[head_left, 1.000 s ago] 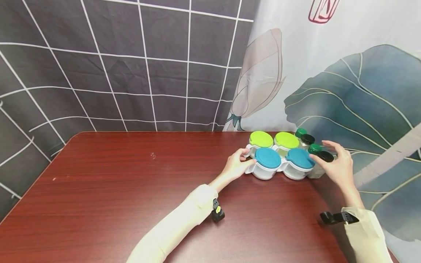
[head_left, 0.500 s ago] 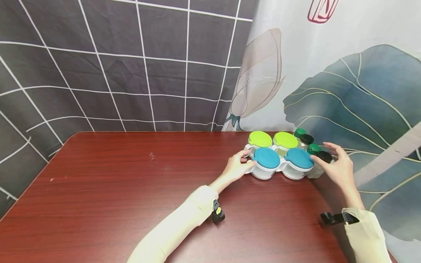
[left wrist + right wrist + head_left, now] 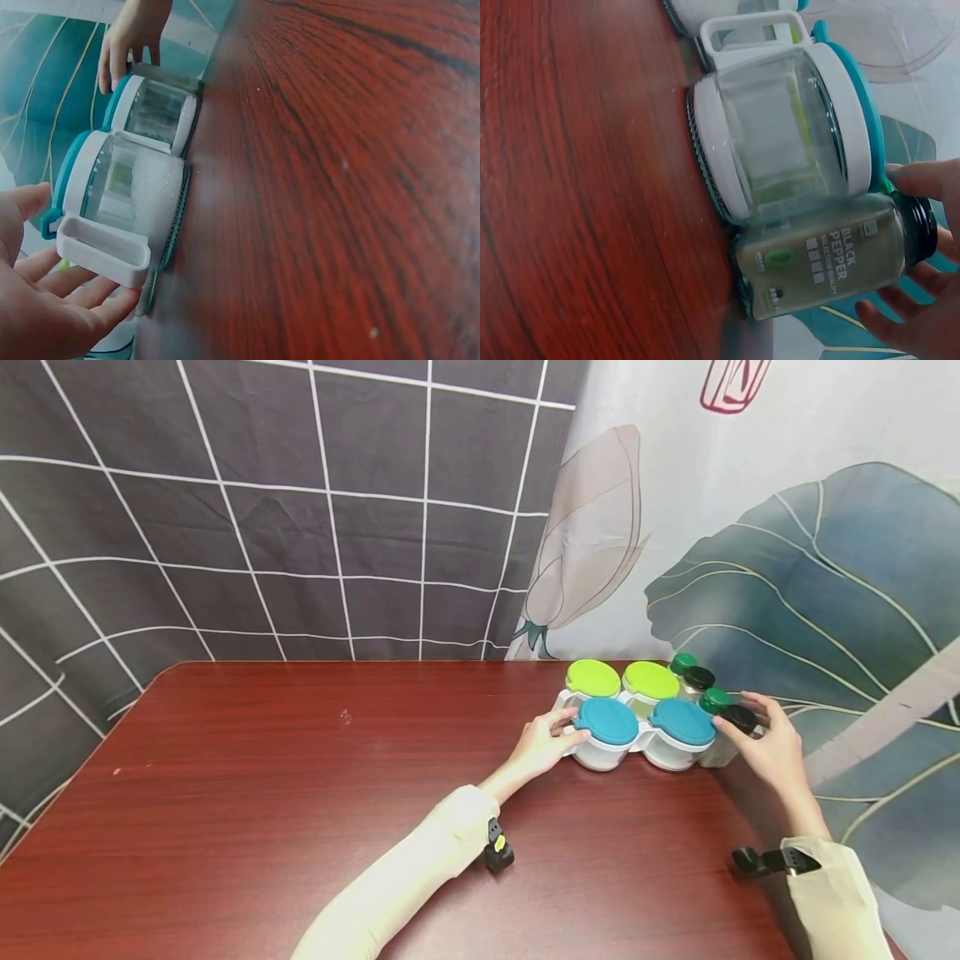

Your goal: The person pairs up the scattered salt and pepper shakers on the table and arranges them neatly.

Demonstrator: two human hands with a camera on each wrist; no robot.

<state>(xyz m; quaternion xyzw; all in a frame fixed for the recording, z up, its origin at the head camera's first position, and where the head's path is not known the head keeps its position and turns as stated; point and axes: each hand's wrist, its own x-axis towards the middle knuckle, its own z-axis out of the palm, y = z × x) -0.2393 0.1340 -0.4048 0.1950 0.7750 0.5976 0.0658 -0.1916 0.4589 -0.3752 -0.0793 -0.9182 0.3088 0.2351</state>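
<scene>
My left hand (image 3: 542,745) is at the near left clear jar (image 3: 124,184), which has a blue lid (image 3: 607,721) and a white handle (image 3: 101,251). The thumb lies by the lid, and the relaxed fingers reach beside and behind the handle. My right hand (image 3: 772,747) is round the side of a black-capped pepper bottle (image 3: 817,259) labelled "BLACK PEPPER". Its thumb is close to the cap (image 3: 916,229) and the second blue-lidded jar (image 3: 780,135); its fingers extend loosely along the bottle's outer side. Neither hand visibly grips anything. White grains fill part of the left jar.
Two jars with lime lids (image 3: 593,677) stand behind the blue-lidded pair. Along their right side runs a row of small bottles with green caps (image 3: 714,700) and black caps (image 3: 699,677). A patterned curtain (image 3: 847,610) hangs close on the right. Everything stands on a red-brown table (image 3: 300,793).
My right hand's fingers have come down and in closer to the black-capped bottle. The left fingers have shifted slightly toward the blue-lidded jar. The jars have stayed nearly in place.
</scene>
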